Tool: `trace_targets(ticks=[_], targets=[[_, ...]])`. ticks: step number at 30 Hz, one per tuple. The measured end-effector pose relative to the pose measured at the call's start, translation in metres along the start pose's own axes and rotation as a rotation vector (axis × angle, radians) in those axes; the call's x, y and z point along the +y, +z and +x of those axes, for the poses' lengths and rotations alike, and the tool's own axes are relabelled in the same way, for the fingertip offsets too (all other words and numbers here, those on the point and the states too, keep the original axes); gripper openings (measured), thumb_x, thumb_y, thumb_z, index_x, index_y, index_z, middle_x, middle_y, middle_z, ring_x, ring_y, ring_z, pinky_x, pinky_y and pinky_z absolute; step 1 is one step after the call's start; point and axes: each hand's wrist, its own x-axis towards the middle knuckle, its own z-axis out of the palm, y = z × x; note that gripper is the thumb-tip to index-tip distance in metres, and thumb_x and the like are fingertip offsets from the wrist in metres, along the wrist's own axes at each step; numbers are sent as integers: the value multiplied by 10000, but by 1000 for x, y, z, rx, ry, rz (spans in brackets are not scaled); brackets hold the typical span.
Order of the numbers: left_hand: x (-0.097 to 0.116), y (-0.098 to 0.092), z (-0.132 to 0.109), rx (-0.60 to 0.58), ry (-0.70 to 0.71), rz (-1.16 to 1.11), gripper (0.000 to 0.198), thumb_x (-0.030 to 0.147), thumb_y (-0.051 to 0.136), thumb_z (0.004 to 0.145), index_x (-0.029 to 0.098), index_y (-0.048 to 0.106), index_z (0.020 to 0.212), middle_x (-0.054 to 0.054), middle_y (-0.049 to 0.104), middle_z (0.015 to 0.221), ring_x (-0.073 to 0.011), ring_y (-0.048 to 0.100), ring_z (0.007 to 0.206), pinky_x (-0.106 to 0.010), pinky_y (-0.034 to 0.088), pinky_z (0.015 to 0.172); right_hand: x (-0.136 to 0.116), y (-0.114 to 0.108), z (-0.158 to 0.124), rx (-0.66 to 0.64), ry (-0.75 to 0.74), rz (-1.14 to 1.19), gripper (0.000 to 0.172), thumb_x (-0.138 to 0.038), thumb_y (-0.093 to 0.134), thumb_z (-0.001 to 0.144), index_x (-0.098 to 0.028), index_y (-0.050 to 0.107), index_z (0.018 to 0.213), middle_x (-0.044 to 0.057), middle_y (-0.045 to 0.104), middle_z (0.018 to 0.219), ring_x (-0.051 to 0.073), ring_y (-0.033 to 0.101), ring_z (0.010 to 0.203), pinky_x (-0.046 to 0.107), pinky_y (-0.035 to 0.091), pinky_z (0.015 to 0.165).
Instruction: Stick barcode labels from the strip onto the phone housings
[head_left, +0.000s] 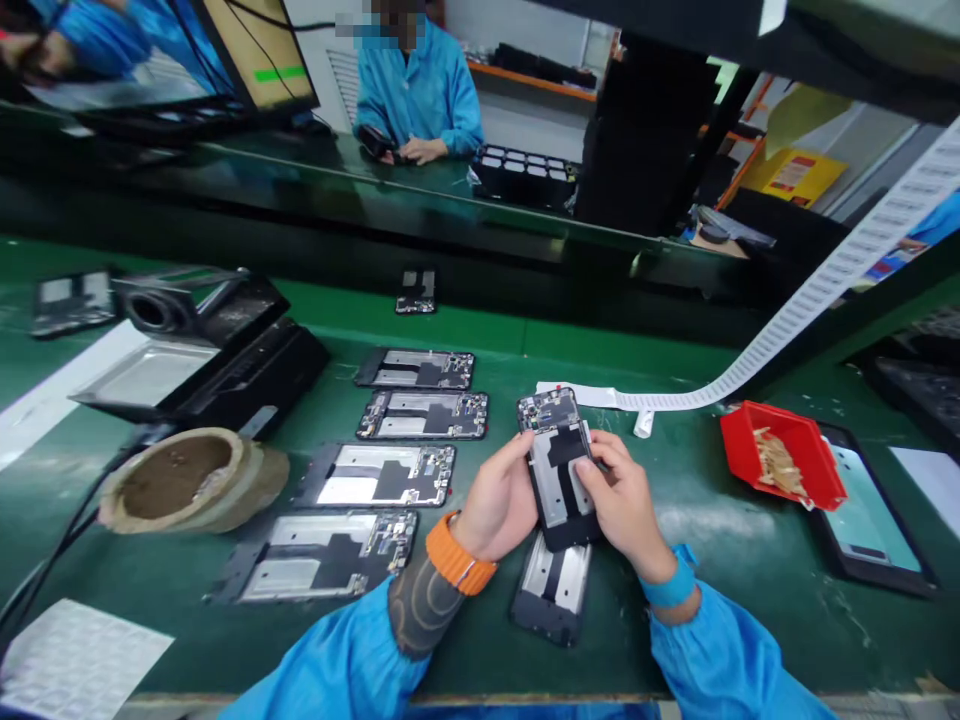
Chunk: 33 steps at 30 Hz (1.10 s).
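Note:
My left hand (495, 500) and my right hand (619, 500) together hold one opened phone frame (556, 455) upright over the green mat, circuit side facing me. The left fingers grip its left edge. The right thumb presses on its lower middle. Another phone frame (553, 590) lies flat on the mat just below my hands. To the left, several more phone frames (379, 475) lie in a column.
A red bin (784, 455) of small tan parts stands at the right, beside a black tray (870, 520). A white label strip (810, 300) runs up to the right. A tape roll (180, 480) and a black fixture (202, 340) stand left. A co-worker (420, 90) in blue sits opposite.

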Motion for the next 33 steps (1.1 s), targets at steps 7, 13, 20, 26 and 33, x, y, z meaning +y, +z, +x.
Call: trace_targets(ticks=[7, 13, 20, 26, 33], targets=[[1, -2, -2, -25, -33, -63, 274, 326, 634, 906, 119, 745, 1048, -140, 762, 1091, -345, 655, 1177, -514, 390, 1132, -3, 2, 3, -25, -14, 59, 245, -417, 660, 869, -198, 762, 831, 130, 664, 1129, 254, 674, 1012, 315, 574, 781], [3, -2, -1, -46, -25, -91, 226, 271, 625, 907, 113, 755, 1005, -145, 764, 1045, -340, 677, 1133, -510, 399, 1120, 2, 3, 6, -35, -43, 96, 286, -454, 666, 865, -200, 792, 903, 146, 652, 1173, 275, 682, 1028, 332, 579, 785], [9, -1, 0, 2, -2, -109, 366, 224, 604, 894, 112, 688, 1233, -152, 753, 1097, -338, 702, 1077, -501, 427, 1089, 7, 2, 9, 66, -24, 132, 291, -439, 695, 812, -192, 784, 939, 147, 653, 1189, 247, 685, 911, 333, 565, 722], [17, 11, -5, -8, -16, -107, 493, 234, 569, 884, 123, 616, 1362, -156, 752, 1110, -346, 714, 1051, -515, 449, 1067, 19, -8, 17, 137, 8, 158, 345, -454, 689, 821, -174, 710, 1021, 66, 671, 867, 181, 604, 682, 299, 508, 606], [18, 14, -4, 133, -19, -90, 458, 260, 504, 929, 115, 607, 1351, -153, 758, 1066, -334, 714, 1057, -518, 449, 1072, 26, -24, 23, 169, 32, 124, 368, -491, 680, 839, -169, 682, 1016, 16, 641, 694, 167, 591, 637, 294, 490, 621]])
